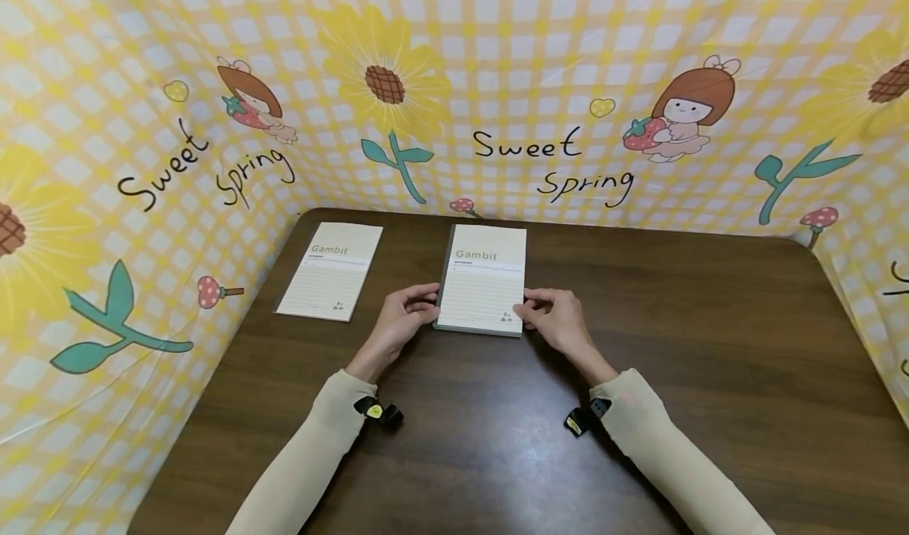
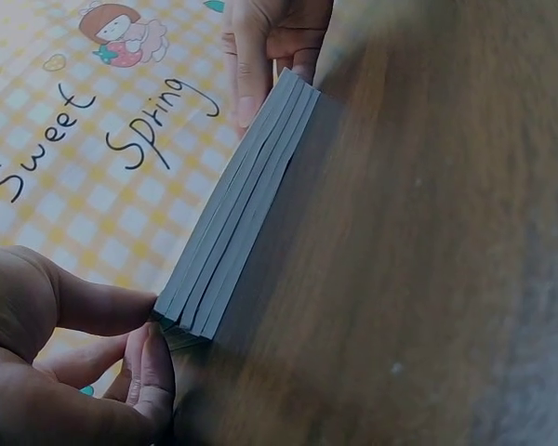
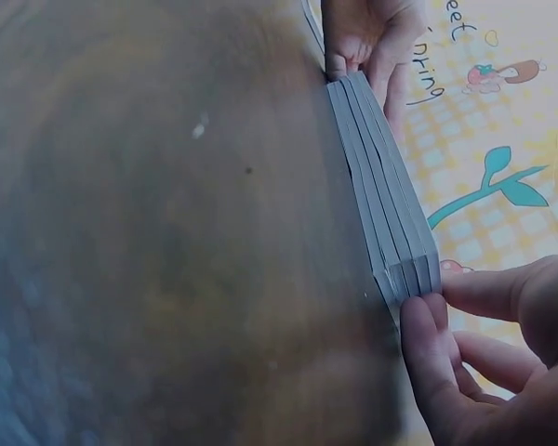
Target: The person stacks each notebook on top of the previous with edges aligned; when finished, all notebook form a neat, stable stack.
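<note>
A stack of several cream notebooks [image 1: 486, 289] marked "Gambit" lies near the far middle of the table. Its layered grey edges show in the left wrist view, where the notebook edges [image 2: 242, 218] sit slightly uneven. My left hand [image 1: 403, 319] grips the stack's left side close to the near corner, thumb and bent fingers at the edge. On the opposite side my right hand [image 1: 559, 319] holds the stack the same way, its thumb [image 3: 488, 293] at the edge. The stack hides some of the fingertips. To the left lies a single matching notebook [image 1: 328, 278], apart from both hands.
The dark brown wooden table [image 1: 710, 346] has rounded far corners. A yellow checked cloth [image 1: 525, 69] with flowers and cartoon figures hangs around its back and sides. Black wrist straps [image 1: 379, 413] sit over the light sleeves.
</note>
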{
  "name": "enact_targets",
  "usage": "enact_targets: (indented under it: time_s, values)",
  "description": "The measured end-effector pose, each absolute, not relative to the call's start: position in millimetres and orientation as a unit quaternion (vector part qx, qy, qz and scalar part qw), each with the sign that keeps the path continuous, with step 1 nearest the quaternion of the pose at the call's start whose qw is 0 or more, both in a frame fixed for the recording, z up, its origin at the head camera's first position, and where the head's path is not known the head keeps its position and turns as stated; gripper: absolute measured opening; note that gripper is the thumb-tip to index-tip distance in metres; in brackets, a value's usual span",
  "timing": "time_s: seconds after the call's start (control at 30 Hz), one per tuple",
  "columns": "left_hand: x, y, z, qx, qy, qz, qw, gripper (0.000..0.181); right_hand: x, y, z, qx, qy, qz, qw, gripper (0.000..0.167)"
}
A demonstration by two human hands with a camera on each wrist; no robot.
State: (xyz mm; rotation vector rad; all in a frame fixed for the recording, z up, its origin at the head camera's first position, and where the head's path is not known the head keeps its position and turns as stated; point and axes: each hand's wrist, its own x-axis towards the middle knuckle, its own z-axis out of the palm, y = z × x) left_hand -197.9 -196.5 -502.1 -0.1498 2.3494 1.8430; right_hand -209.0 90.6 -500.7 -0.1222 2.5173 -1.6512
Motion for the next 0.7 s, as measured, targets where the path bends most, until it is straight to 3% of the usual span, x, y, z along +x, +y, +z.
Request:
enact_targets:
  time_s: [0.4,0.7]
  values:
    - [-197,-196,-502,-0.043,0.789,0.609,0.070,0.046,-210,96,-485,-0.056,0.833,-0.530,0.147,0.047]
    - [-188,-205,-495,-0.052,0.774,0.628,0.064,0.039,-207,90,-478,-0.117,0.897,-0.419,0.079,0.058]
